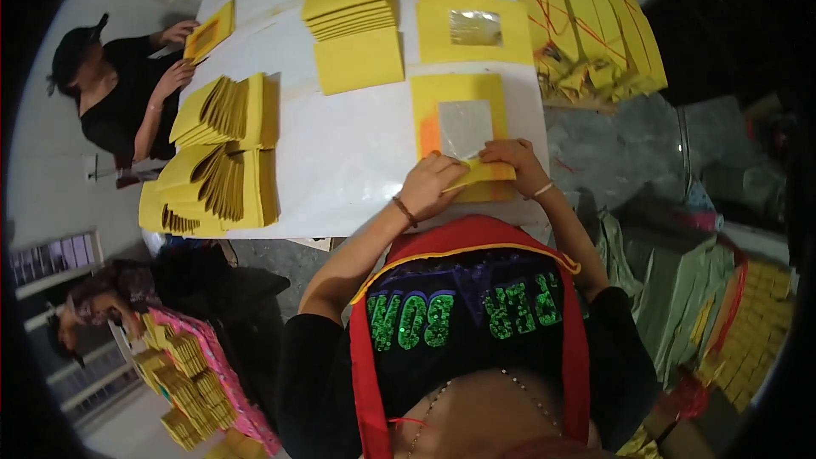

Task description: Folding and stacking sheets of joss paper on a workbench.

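Observation:
A sheaf of yellow paper (470,88) lies in front of me on the white table, with a silver foil square (466,126) and an orange patch on it. Its near edge is turned up into a fold. My left hand (435,178) grips the left end of that fold, fingers bent over the paper. At the right end my right hand (517,161) pinches the fold, its fingers curled at the foil's near corner. How many sheets are in the sheaf I cannot tell.
Beyond it lies another yellow sheet (429,31) with foil. Stacks of yellow paper (353,0) stand mid-table, and folded bundles (223,172) at the left. A co-worker (127,89) handles a yellow piece across the left edge. Tied yellow bundles (586,21) sit off the right edge.

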{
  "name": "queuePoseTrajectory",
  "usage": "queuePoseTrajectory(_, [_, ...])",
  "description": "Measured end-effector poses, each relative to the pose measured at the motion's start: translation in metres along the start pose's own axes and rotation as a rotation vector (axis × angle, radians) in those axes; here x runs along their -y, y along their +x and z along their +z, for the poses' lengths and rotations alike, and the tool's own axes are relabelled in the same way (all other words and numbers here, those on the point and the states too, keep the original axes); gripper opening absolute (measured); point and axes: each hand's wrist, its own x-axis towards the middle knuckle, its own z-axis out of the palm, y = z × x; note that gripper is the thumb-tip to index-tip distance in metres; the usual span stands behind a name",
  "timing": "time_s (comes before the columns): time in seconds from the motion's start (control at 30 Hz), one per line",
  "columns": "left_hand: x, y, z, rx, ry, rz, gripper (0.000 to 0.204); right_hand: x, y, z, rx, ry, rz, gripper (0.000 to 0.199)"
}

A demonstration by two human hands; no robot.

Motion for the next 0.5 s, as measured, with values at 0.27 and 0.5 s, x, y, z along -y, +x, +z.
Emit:
queuePoseTrajectory(0.27, [0.017, -0.009, -0.025, -0.020, -0.070, -0.118, 0.067, -0.016, -0.006, 0.007, -0.099, 0.311, 0.097, 0.019])
queuePoseTrajectory(0.5, [0.030, -0.015, -0.010, -0.024, 0.238, -0.163, 0.054, -0.017, -0.001, 0.004, -0.061, 0.532, -0.008, 0.019])
